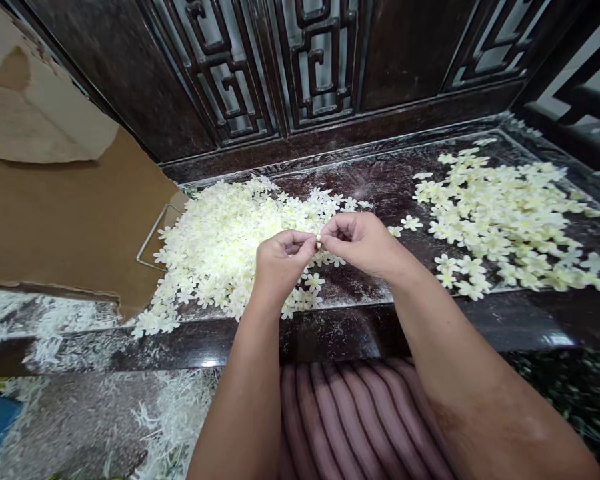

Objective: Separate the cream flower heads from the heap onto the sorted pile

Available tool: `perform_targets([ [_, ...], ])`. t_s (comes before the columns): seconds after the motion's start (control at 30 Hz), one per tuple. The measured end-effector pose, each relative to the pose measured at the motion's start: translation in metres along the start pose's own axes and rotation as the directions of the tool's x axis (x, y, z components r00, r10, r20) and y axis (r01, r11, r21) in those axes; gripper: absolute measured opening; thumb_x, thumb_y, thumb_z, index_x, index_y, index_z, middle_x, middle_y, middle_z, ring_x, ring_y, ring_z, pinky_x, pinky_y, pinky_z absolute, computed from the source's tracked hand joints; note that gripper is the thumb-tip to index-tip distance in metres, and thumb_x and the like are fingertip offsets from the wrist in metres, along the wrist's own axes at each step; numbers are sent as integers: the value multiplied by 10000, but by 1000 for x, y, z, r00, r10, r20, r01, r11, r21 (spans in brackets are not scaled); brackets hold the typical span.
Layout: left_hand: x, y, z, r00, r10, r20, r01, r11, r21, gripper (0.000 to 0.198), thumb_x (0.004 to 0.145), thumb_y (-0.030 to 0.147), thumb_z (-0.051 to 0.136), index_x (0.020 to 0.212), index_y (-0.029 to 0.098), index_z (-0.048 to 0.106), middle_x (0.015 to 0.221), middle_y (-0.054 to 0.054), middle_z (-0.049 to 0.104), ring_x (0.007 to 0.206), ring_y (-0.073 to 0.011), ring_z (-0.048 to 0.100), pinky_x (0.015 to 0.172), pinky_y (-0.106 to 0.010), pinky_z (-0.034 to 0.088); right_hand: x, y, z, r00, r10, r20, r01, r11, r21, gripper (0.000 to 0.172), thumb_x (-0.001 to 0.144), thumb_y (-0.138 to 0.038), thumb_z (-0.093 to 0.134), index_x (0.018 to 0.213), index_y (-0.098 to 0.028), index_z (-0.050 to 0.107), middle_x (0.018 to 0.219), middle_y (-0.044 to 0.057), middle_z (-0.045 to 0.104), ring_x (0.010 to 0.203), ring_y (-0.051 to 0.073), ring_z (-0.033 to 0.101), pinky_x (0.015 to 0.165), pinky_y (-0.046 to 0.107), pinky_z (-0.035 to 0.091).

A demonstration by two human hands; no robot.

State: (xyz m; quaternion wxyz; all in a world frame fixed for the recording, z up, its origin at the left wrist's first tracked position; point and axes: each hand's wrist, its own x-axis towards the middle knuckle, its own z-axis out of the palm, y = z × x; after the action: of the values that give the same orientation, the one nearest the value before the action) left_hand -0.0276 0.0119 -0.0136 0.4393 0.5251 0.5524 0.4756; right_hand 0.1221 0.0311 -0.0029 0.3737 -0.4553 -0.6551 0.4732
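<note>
on the bench (375,179), pale flowers (230,247)

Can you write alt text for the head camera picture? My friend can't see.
A person's bare left hand and right hand meet, pinching a tiny pale piece above a dark wooden bench. A dense heap of creamy, star-shaped flowers lies left, a looser heap right; brown cardboard is far left.

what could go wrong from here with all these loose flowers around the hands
The left-hand grip and right-hand grip pinch a tiny pale piece, which might slip and get lost in the left flower pile. That pile spreads close to the dark bench's front edge, so the left forearm could brush some off.
</note>
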Motion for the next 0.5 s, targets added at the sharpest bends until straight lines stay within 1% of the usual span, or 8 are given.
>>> perform_targets([
  [0.27,0,0,1,1000,-2,-5,2,1000,-7,63,690,199,672,702,144,698,652,-21,702,601,-111,648,563,-209,533,0,3,1,1000,-16,-1,16,1000,8,83,712,-157,576,630,-146,581,555,-26,499,511,77,424,483,228,304],
  [0.5,0,5,1,999,-39,-19,39,999,-27,31,689,158,668,680,136,687,638,-19,695,604,-109,648,573,-207,532,0,1,0,1000,-11,-2,11,1000,12,80,705,-150,574,627,-142,588,555,-24,508,514,81,434,487,229,311],
])
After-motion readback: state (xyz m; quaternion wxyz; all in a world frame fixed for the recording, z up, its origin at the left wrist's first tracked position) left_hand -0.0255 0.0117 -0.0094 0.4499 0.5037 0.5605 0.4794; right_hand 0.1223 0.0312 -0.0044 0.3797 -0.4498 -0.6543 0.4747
